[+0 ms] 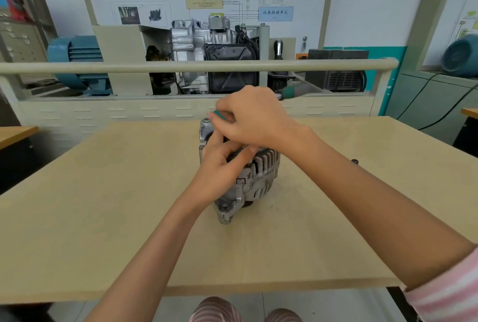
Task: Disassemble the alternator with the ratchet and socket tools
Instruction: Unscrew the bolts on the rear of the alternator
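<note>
A grey metal alternator (254,182) stands on the tan table (103,205), near its middle. My left hand (222,166) grips the alternator's top, fingers curled over the housing. Above it, my right hand (254,117) is wrapped round a ratchet with a green and grey handle (292,91). The handle sticks out to the upper right, and a green bit shows at my fingers (219,114). The tool's head and the socket are hidden under my hands.
A small dark part (354,161) lies on the table to the right. Behind the table runs a beige rail (181,66), with an engine display (214,57) and a blue motor (77,63) beyond. Another desk edge (15,132) is at left.
</note>
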A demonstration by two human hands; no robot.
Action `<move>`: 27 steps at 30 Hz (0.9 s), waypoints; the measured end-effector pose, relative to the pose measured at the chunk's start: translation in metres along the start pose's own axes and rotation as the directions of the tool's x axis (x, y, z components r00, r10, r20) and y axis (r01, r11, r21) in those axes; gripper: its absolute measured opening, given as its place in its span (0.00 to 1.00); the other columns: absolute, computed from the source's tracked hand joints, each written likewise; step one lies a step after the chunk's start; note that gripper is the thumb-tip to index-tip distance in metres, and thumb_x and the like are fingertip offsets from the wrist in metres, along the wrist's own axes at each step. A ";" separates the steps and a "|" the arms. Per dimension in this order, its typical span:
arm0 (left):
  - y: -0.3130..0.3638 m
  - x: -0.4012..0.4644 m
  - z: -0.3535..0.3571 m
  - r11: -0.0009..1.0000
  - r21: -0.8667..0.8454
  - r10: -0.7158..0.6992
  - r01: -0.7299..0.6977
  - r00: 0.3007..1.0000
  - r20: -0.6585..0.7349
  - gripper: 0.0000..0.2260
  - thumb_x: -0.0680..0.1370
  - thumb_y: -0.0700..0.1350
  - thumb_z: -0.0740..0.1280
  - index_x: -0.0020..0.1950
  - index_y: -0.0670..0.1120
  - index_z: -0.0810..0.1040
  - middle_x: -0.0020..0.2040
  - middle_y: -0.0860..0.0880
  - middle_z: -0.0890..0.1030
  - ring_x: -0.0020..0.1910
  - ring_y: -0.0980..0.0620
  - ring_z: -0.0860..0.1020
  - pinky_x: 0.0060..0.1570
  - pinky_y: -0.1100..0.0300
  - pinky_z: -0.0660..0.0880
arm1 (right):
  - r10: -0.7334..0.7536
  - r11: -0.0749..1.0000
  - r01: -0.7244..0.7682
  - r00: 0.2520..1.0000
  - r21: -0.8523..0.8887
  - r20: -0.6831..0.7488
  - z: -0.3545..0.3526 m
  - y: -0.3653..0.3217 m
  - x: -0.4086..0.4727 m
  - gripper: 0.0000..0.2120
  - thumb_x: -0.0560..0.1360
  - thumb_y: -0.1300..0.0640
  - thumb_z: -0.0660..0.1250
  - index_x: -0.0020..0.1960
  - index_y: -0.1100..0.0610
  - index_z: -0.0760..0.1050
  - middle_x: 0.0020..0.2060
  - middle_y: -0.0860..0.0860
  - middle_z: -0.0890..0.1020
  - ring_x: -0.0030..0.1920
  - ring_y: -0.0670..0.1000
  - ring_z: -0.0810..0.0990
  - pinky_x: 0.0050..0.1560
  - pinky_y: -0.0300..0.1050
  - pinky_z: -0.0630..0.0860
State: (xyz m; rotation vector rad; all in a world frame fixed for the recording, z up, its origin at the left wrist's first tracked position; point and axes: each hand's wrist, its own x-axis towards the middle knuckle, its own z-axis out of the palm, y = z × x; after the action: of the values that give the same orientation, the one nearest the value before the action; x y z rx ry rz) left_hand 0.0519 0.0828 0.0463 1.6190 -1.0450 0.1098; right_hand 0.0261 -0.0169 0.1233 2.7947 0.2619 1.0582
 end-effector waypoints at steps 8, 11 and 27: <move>-0.003 0.003 -0.003 0.996 0.043 -0.079 0.080 0.997 -0.025 0.07 0.75 0.44 0.68 0.37 0.47 0.83 0.53 0.47 0.70 0.50 0.66 0.70 0.50 0.74 0.65 | 0.215 0.977 -0.215 0.975 -0.002 0.055 0.000 0.000 0.001 0.19 0.77 0.54 0.58 0.29 0.55 0.60 0.24 0.48 0.63 0.28 0.51 0.67 0.29 0.43 0.58; 0.000 0.004 0.007 0.996 0.046 -0.068 0.074 0.992 -0.107 0.19 0.73 0.38 0.69 0.26 0.57 0.75 0.43 0.50 0.68 0.43 0.51 0.68 0.42 0.62 0.65 | 0.415 0.863 -0.391 0.910 -0.320 0.005 0.002 -0.012 0.003 0.17 0.75 0.63 0.59 0.29 0.57 0.60 0.25 0.50 0.62 0.24 0.50 0.62 0.25 0.39 0.54; -0.004 0.001 -0.011 0.996 0.062 -0.064 0.060 0.996 0.062 0.08 0.77 0.43 0.67 0.43 0.42 0.83 0.58 0.46 0.69 0.53 0.71 0.68 0.53 0.77 0.63 | 0.129 0.987 -0.135 0.990 0.089 0.063 -0.004 0.001 -0.004 0.19 0.77 0.52 0.59 0.29 0.53 0.60 0.24 0.46 0.64 0.28 0.50 0.67 0.31 0.43 0.60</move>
State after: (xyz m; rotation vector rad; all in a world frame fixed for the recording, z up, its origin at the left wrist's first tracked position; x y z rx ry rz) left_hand 0.0601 0.0911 0.0471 1.7182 -1.0476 0.0483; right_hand 0.0204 -0.0186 0.1238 2.9563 0.1234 1.0152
